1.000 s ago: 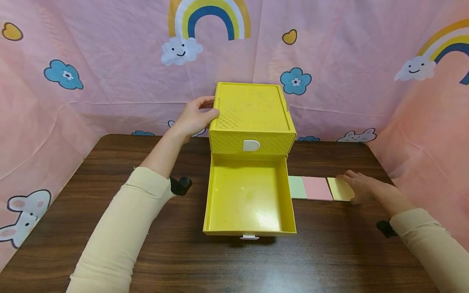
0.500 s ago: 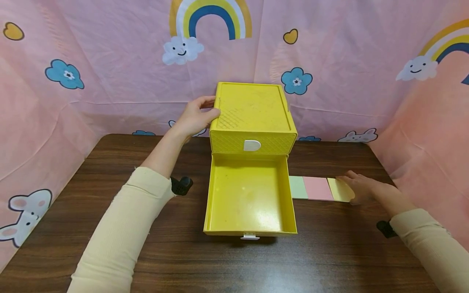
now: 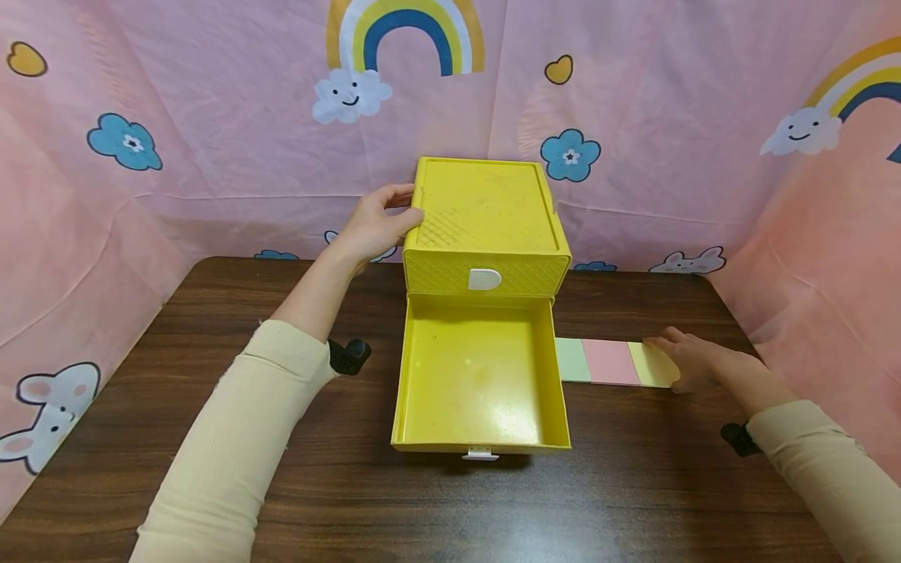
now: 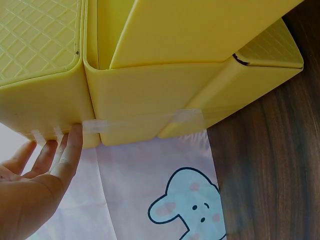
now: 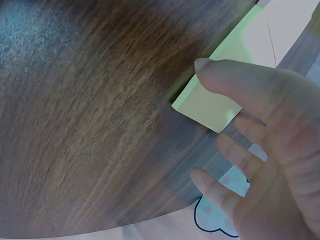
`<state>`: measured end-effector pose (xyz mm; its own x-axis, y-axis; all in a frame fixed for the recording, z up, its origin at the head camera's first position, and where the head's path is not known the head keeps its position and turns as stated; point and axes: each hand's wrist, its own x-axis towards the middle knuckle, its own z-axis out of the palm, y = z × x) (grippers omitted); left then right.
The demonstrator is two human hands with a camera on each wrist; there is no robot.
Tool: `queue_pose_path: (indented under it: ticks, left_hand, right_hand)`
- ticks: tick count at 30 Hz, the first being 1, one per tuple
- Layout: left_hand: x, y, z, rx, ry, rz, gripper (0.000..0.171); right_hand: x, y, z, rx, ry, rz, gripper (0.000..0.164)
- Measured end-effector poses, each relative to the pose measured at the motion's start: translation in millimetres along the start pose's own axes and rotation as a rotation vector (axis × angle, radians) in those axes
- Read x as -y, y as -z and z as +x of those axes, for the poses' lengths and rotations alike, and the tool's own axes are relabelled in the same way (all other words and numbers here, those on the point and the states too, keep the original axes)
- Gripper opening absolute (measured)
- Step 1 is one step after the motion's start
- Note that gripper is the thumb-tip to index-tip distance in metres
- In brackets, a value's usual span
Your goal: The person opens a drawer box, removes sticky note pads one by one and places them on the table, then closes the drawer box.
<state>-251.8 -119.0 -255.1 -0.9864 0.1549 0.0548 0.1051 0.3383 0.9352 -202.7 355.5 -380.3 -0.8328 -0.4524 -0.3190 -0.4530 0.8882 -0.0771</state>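
Note:
My right hand [image 3: 697, 361] holds a pale yellow sticky note pad [image 3: 651, 365] at its right end, the thumb at the near edge and fingers at the far edge. The yellow pad lies against a pink pad [image 3: 611, 362], with a light green pad [image 3: 573, 360] beyond it, all in a row. My left hand [image 3: 376, 224] rests against the left side of a yellow two-drawer box [image 3: 486, 207], thumb on its top edge. In the left wrist view, straight fingers [image 4: 74, 145] touch the side wall. The lower drawer [image 3: 482, 375] is pulled out, with nothing inside.
A dark wood table [image 3: 317, 485] bears everything. Pink printed cloth [image 3: 232, 117] hangs behind and at both sides. The upper drawer front [image 3: 436, 275] is closed and has a white tab [image 3: 484, 279]. Clear tape [image 4: 187, 116] crosses the box's side.
The yellow pad has shifted slightly left, and the dark gap between it and the pink pad has closed. My left hand stays at the box.

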Motion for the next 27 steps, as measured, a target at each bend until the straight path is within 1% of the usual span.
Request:
queue_pose_path:
  ticks: [7,16,19,22,27]
  left_hand:
    - [-0.2,0.2,0.2,-0.002,-0.002,0.014,0.054]
    - [-0.6,-0.7,1.5,-0.002,0.003,0.009,0.054]
    - [-0.6,-0.5,1.9,-0.002,-0.002,0.008,0.054]
    - [-0.4,-0.3,2.3,-0.002,-0.004,0.010,0.055]
    - [0.4,-0.1,2.5,-0.002,0.001,0.014,0.055]
  right_hand:
    - [-0.6,0.6,0.7,0.006,-0.003,-0.008,0.075]
    - [-0.1,4.5,-2.5,0.050,-0.034,-0.002,0.076]
    - [-0.3,7.5,-4.8,0.033,-0.025,-0.009,0.075]
    - [0.0,9.7,-6.9,-0.009,-0.004,-0.030,0.073]
    - [2.3,14.0,-8.0,-0.063,-0.011,-0.048,0.071]
